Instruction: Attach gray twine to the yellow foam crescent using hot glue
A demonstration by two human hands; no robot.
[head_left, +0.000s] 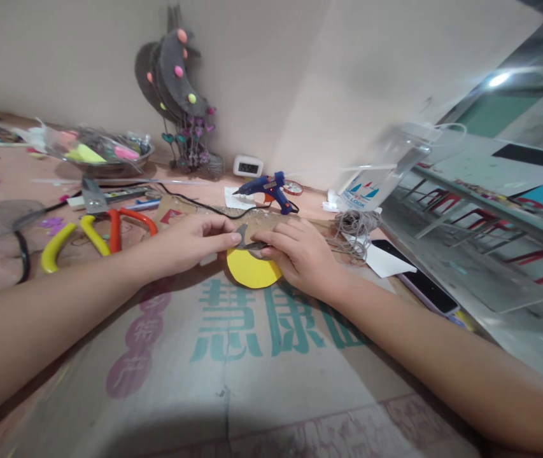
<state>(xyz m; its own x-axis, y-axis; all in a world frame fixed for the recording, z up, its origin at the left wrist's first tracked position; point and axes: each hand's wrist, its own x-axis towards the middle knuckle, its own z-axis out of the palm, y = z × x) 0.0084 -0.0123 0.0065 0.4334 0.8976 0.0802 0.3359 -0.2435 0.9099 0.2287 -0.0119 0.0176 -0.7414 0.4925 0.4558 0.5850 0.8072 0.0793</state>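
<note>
A yellow rounded piece (253,270) lies on the printed cardboard (180,394), just below my fingertips. Between my hands is a small dark grey piece (254,247), partly covered by fingers. My left hand (199,242) pinches its left end between thumb and fingers. My right hand (300,251) has its fingers closed on its right end and rests by the yellow piece's right edge. Just beyond my hands stands a blue glue gun (271,186), its nozzle pointing left over a white paper scrap.
Yellow-handled pliers (58,247) and red-handled pliers (115,230) lie left. Behind are a bowl of materials (104,164), a white clock (247,166) and hanging grey crescents (170,83). Right are grey cord (354,230), a plastic container (371,181) and a phone (428,286).
</note>
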